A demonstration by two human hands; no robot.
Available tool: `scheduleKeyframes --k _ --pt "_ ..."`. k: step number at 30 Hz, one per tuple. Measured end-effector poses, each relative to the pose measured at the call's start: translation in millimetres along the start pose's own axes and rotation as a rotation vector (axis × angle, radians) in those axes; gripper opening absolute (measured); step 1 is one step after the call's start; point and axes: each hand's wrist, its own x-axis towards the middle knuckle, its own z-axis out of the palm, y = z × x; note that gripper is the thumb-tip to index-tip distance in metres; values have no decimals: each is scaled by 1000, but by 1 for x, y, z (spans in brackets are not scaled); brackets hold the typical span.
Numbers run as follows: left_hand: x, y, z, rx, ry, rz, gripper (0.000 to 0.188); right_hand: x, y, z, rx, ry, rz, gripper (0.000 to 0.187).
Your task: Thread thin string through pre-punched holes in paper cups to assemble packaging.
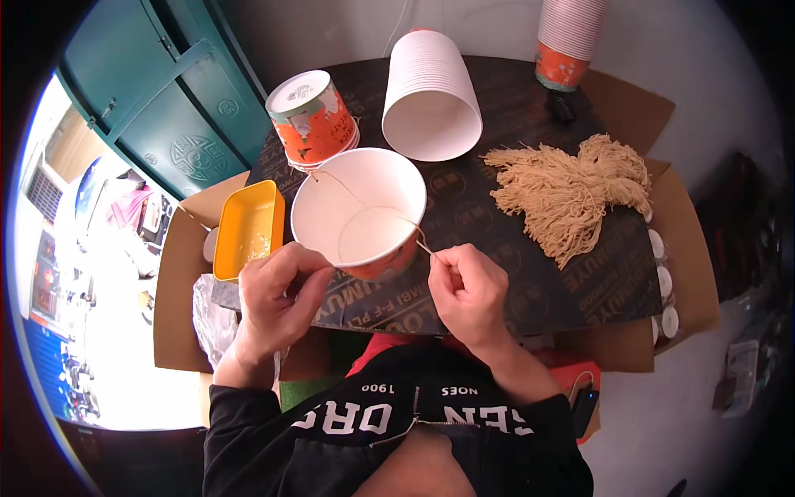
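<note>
Working a string [425, 246] at the rim of our bucket [385, 178].
Our right hand [470, 290] pinches the string just outside the bucket's right rim; our left hand [277, 294] has its fingertips together by the near-left rim, where the string's inside loop curves towards it, though we cannot tell whether it grips that. The bucket stands mouth up on the table [513, 298], between the yellow tray [258, 209] and the bundle [575, 195]. We judge the step to be fastening the string here; the next move probably calls for a steady pull that spares the rim.
</note>
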Motion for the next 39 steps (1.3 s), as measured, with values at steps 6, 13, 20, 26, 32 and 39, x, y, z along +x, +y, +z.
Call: scheduleKeyframes --k 6,13,20,26,32,39 --pt "8 -3 5 25 -44 30 8 0 4 5 -10 -11 -11 21" --pt "19 -5 7 30 -78 -18 5 2 7 6 -14 -15 -29 20" --pt "62 -14 11 82 -396 -19 14 5 10 11 -34 -23 -47 19" --pt "86 -34 32 -35 -668 137 24 10 10 15 -33 -23 -82 18" --pt "93 -29 40 -5 -773 -62 18 10 12 16 -33 -16 -62 17" --pt "88 -32 39 -81 -701 -128 17 11 12 15 -56 -45 -95 14"
